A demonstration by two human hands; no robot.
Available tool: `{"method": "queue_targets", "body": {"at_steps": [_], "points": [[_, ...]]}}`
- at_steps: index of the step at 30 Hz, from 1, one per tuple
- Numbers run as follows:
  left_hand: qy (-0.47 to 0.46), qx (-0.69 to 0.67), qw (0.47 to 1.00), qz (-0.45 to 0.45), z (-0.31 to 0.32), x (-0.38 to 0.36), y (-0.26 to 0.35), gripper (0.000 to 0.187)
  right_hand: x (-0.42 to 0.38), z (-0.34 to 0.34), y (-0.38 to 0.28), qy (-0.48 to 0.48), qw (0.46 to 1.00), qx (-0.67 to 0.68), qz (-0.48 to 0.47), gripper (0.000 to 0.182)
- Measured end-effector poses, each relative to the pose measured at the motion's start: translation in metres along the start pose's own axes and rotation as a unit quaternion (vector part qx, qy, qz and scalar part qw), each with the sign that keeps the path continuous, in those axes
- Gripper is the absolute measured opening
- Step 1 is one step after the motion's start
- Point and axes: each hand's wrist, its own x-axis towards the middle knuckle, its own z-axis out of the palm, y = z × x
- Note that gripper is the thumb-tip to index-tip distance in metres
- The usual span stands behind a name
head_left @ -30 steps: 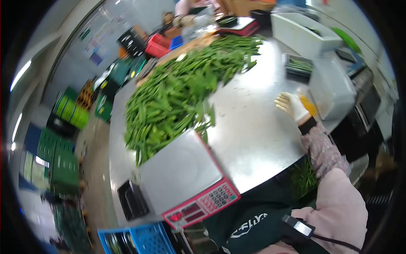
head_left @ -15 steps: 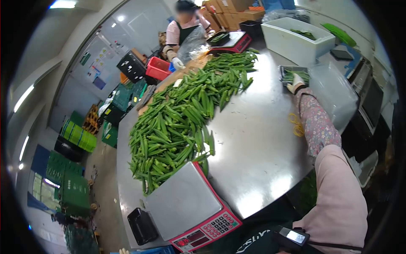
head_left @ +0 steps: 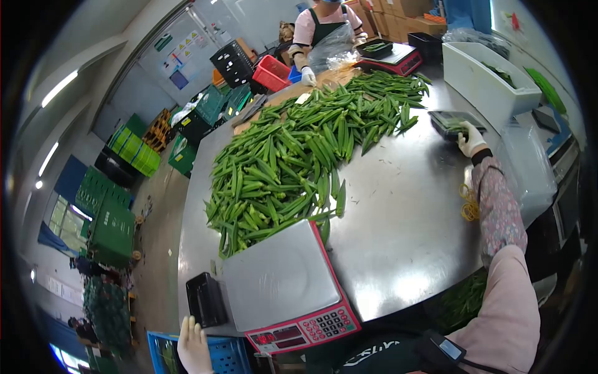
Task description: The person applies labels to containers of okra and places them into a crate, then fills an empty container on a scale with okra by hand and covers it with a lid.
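Note:
My right hand [head_left: 471, 138], in a white glove, is at the near right corner of a black tray [head_left: 450, 133] of okra. Its fingers lie over the rim and its thumb is at the near side. My left hand [head_left: 195, 346], also gloved, is raised at the lower left edge with its fingers stretched out, holding nothing. Beside it are an empty black tray [head_left: 206, 300] and a scale [head_left: 283, 280] with a bare metal plate and a red-edged keypad. A large heap of green okra [head_left: 293, 156] spreads across the steel table [head_left: 398, 206].
Across the table a person [head_left: 324, 37] with white gloves stands by clear plastic and a second scale [head_left: 405, 59] bearing a black tray. A white foam box [head_left: 492, 78], clear plastic sheets [head_left: 526, 168] and yellow bands [head_left: 468, 202] are on the right. A blue crate [head_left: 227, 355] sits below.
The view has shifted, so the table appears further left and lower at its far end. My left hand has risen into view. My right hand has moved to the tray's right side.

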Motion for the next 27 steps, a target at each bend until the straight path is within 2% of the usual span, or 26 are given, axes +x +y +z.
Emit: {"method": "queue_targets", "body": {"at_steps": [1,3,5,7,8,10,11,15,19,20,23,25,26,27], "points": [[-0.019,0.033,0.999,0.007,0.017,0.0,-0.002,0.05,-0.037,0.024,0.009,-0.04,0.998,-0.047,0.004,0.017],[-0.017,-0.017,1.0,-0.017,0.05,0.001,-0.006,0.053,-0.089,0.063,0.023,-0.197,0.974,-0.095,0.066,0.011],[-0.048,0.006,0.998,-0.041,0.088,-0.002,-0.01,0.055,-0.167,0.114,0.046,-0.293,0.947,-0.116,0.065,0.01],[-0.091,0.009,0.994,-0.062,0.112,-0.001,-0.023,0.055,-0.224,0.151,0.064,-0.359,0.909,-0.165,0.133,0.016],[-0.096,0.024,0.993,-0.068,0.128,-0.004,-0.026,0.053,-0.228,0.154,0.08,-0.424,0.872,-0.174,0.171,0.028],[-0.163,0.059,0.983,-0.062,0.151,-0.009,-0.032,0.052,-0.284,0.186,0.097,-0.469,0.826,-0.265,0.163,0.03],[-0.167,0.07,0.982,-0.063,0.164,-0.015,-0.032,0.051,-0.305,0.198,0.103,-0.493,0.793,-0.315,0.168,0.031],[-0.209,0.089,0.973,-0.026,0.172,-0.026,-0.052,0.062,-0.376,0.232,0.135,-0.553,0.736,-0.332,0.208,0.041],[-0.233,0.032,0.972,-0.012,0.164,-0.037,-0.06,0.07,-0.416,0.253,0.157,-0.601,0.683,-0.354,0.217,0.046],[-0.237,0.039,0.97,-0.04,0.16,-0.041,-0.058,0.069,-0.423,0.257,0.163,-0.609,0.671,-0.36,0.22,0.047],[-0.14,0.021,0.987,-0.069,0.147,-0.055,-0.057,0.051,-0.444,0.277,0.173,-0.633,0.627,-0.385,0.241,0.053],[-0.09,0.008,0.99,-0.109,0.13,-0.063,-0.04,0.043,-0.476,0.298,0.166,-0.63,0.583,-0.479,0.182,0.062],[-0.085,-0.043,0.989,-0.117,0.111,-0.065,-0.041,0.04,-0.483,0.301,0.17,-0.632,0.595,-0.494,0.049,0.073],[-0.074,-0.076,0.986,-0.131,0.091,-0.065,-0.042,0.041,-0.479,0.307,0.175,-0.637,0.534,-0.526,-0.181,0.077]]}}
